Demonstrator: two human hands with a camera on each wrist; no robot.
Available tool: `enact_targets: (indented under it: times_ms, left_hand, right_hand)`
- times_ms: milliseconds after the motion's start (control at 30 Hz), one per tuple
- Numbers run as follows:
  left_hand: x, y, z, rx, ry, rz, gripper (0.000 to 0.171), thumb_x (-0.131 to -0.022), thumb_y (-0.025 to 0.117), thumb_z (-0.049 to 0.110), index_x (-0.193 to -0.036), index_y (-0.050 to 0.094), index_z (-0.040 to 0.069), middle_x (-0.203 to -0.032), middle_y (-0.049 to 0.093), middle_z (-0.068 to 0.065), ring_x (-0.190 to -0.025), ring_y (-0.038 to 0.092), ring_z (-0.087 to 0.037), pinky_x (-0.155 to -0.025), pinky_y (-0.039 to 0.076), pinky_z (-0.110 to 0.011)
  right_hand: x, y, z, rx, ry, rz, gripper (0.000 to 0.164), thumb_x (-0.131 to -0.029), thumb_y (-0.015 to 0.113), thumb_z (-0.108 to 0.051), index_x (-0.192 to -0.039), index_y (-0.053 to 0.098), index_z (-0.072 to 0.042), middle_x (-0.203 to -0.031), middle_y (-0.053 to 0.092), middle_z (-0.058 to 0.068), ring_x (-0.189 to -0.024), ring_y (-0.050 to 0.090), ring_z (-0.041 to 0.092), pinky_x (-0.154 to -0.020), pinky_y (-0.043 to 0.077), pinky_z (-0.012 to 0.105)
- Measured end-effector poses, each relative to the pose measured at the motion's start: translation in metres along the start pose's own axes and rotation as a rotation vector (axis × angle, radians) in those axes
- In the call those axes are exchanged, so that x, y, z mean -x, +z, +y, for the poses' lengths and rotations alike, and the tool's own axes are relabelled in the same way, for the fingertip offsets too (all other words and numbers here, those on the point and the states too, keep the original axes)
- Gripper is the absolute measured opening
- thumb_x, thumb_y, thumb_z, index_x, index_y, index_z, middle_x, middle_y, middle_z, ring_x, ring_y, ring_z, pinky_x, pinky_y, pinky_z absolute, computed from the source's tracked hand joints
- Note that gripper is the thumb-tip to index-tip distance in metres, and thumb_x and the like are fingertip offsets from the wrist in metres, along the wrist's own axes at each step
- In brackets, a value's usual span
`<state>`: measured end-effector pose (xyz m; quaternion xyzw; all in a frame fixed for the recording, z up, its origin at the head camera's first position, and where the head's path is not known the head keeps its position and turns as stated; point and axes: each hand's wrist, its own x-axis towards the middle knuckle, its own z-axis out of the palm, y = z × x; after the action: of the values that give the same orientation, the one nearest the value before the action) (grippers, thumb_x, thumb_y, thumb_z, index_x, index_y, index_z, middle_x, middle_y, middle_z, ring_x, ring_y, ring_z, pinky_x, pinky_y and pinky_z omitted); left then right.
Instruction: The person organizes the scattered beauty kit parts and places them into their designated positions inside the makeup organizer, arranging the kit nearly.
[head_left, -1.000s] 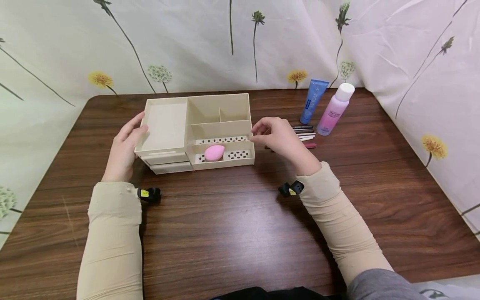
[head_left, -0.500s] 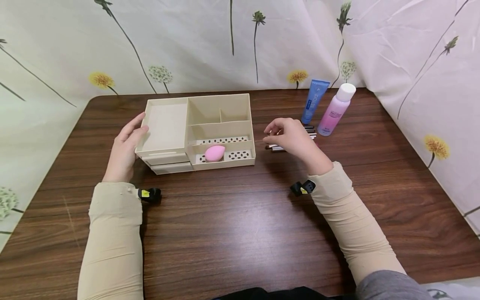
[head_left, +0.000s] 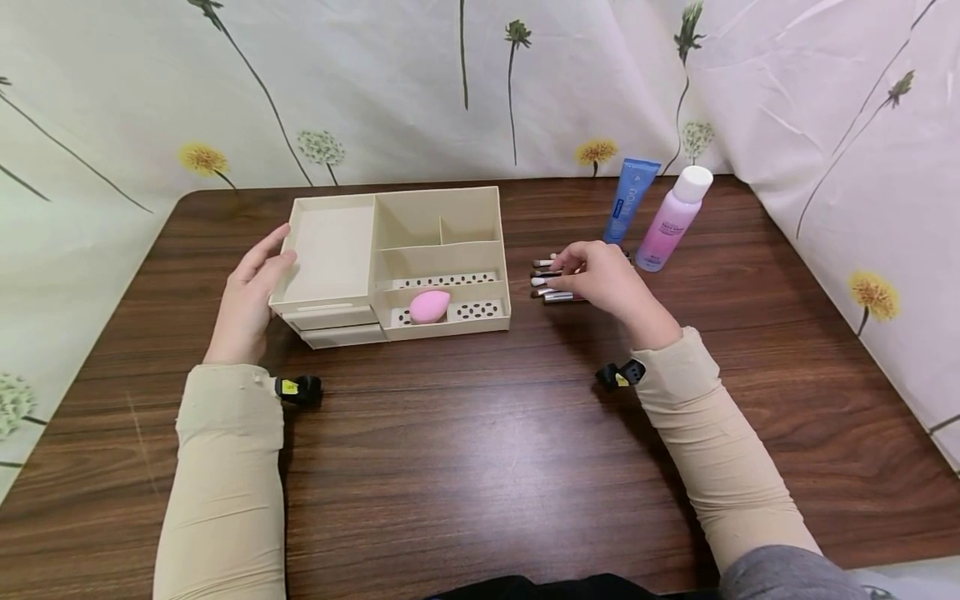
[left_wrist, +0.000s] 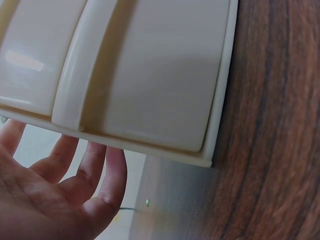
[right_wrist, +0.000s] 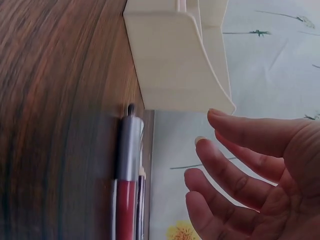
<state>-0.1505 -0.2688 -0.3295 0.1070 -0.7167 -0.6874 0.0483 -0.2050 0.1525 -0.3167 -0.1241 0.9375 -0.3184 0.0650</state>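
A cream desktop organizer [head_left: 333, 250] stands at the table's back left, with drawers on its left side and compartments on its right. My left hand [head_left: 253, 287] rests against its left side; in the left wrist view the fingertips touch the outer wall beside the drawer fronts. A pink makeup sponge [head_left: 429, 307] lies in the front compartment. Several makeup brushes [head_left: 558, 297] lie right of the organizer, their handles partly hidden under my right hand [head_left: 611, 282]. In the right wrist view that hand holds nothing, its fingers loosely bent above a red-handled brush [right_wrist: 126, 200].
A blue squeeze tube [head_left: 630, 200] and a pink spray bottle with a white cap [head_left: 673, 218] stand behind the brushes at the back right. Flower-printed cloth [head_left: 420, 92] hangs along the table's back edge. The brown wooden table [head_left: 450, 450] extends in front.
My right hand has moved from the organizer's right edge rightward and down over the brushes, uncovering their tips. My left hand and the organizer stay put.
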Motion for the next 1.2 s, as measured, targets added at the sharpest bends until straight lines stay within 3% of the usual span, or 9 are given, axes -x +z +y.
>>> enact_targets:
  times_ms: [533, 867, 1200]
  left_hand:
    - [0.000, -0.001, 0.001, 0.002, 0.000, -0.014, 0.055, -0.096, 0.063, 0.039, -0.147, 0.048, 0.029, -0.107, 0.063, 0.013, -0.094, 0.060, -0.002, -0.066, 0.051, -0.017]
    - [-0.001, -0.002, 0.000, 0.005, 0.001, -0.016, 0.055, -0.096, 0.064, 0.039, -0.147, 0.048, 0.029, -0.104, 0.065, 0.015, -0.090, 0.061, -0.002, -0.065, 0.051, -0.017]
    - [-0.001, -0.001, 0.000, 0.010, 0.002, -0.015, 0.055, -0.096, 0.064, 0.038, -0.147, 0.049, 0.029, -0.103, 0.065, 0.015, -0.090, 0.061, -0.002, -0.066, 0.051, -0.017]
  right_hand:
    - [-0.003, -0.004, 0.014, 0.072, 0.030, -0.052, 0.019, -0.086, 0.074, -0.018, -0.100, 0.073, -0.005, -0.098, 0.073, 0.013, -0.092, 0.061, 0.026, -0.077, 0.043, 0.034]
    - [-0.006, -0.004, 0.019, 0.120, 0.072, -0.096, 0.021, -0.087, 0.074, -0.020, -0.101, 0.072, -0.005, -0.099, 0.072, 0.011, -0.092, 0.060, 0.026, -0.083, 0.046, 0.041]
    - [-0.009, -0.002, 0.026, 0.144, 0.086, -0.114, 0.019, -0.084, 0.076, -0.016, -0.100, 0.073, -0.006, -0.098, 0.073, 0.012, -0.091, 0.060, 0.026, -0.082, 0.046, 0.041]
